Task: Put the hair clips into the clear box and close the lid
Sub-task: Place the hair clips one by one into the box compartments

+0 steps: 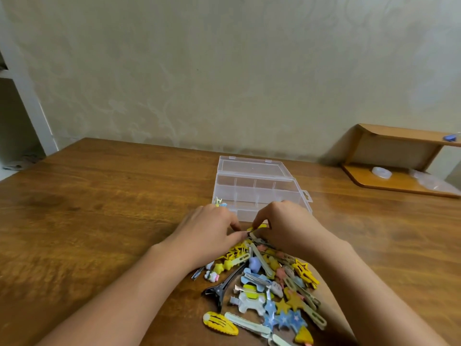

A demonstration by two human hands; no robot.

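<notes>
The clear box (259, 191) sits open on the table (99, 208), its lid (252, 167) laid flat behind it. A few small clips (219, 203) lie in the box's front-left compartment. Just in front of the box, the left hand (207, 233) and right hand (282, 226) meet, their curled fingers pinching a small yellow clip (257, 228) between them. The clip pile (269, 288) spreads in front of the hands, further from the box.
</notes>
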